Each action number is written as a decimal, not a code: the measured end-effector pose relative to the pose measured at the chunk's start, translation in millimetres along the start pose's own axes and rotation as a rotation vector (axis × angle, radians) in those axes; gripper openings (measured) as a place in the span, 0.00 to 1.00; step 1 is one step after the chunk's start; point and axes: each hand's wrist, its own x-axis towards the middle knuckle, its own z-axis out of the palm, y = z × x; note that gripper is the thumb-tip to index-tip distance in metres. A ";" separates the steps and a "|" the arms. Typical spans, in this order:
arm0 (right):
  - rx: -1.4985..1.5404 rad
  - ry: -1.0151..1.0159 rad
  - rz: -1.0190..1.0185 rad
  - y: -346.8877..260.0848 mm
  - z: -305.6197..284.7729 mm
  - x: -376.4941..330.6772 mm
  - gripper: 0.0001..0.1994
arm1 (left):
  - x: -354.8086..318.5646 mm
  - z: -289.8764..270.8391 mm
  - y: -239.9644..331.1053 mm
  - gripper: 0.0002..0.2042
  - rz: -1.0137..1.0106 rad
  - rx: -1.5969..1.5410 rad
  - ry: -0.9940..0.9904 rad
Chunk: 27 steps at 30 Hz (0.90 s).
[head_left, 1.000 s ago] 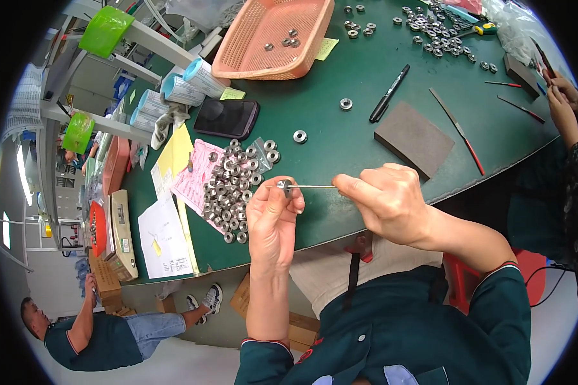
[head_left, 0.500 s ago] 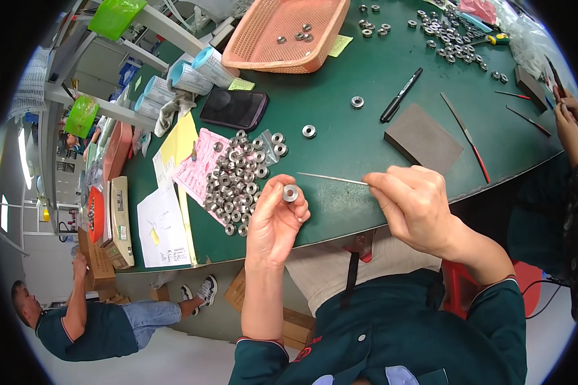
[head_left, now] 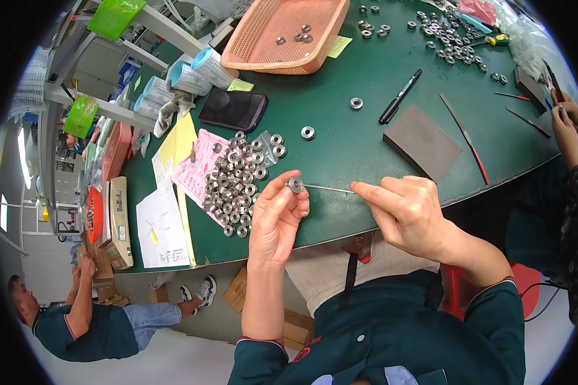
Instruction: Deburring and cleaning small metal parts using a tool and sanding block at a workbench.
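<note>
The left hand [head_left: 279, 215] is closed in a fingertip pinch on 1 metal ring [head_left: 295, 185], which is held raised above the front edge of the green bench [head_left: 340, 154], with the bore of the ring visible. The right hand [head_left: 404, 208] is curled closed, gripping the end of a thin metal rod [head_left: 329, 188] between thumb and index finger. The rod points left, and its far end meets the right side of the metal ring; whether the tip enters the ring cannot be told. A ring pile [head_left: 234, 183] lies just left of the left hand, partly on a pink sheet [head_left: 189, 170] bearing lines of print. Nearer the bench's left end, a white sheet [head_left: 160, 231] carries a line drawing and a small printed block at its lower corner; the characters are too small to read. Behind the phone [head_left: 232, 109], cylinders [head_left: 192, 78] with blue ends bear white printed labels, also illegible. A black marker [head_left: 400, 96] with pale lettering lies beside a plain grey block [head_left: 422, 142]. A cardboard box [head_left: 236, 289] below the bench shows dark print, and the person's shirt [head_left: 392, 327] bears a red mark.
</note>
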 end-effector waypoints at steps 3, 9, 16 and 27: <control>0.033 0.000 0.031 -2.2 0.3 -0.5 0.12 | -0.4 0.1 -1.9 0.13 0.020 0.079 0.005; 0.207 0.037 0.103 4.5 10.7 -5.2 0.13 | 0.8 5.7 -6.6 0.13 0.219 0.226 0.012; 0.150 0.041 0.058 -6.9 9.6 -9.8 0.16 | -1.6 6.7 -4.2 0.11 0.108 0.101 -0.029; 0.156 0.046 0.051 2.9 11.5 -10.9 0.17 | -1.7 6.8 -4.8 0.14 0.063 0.134 -0.069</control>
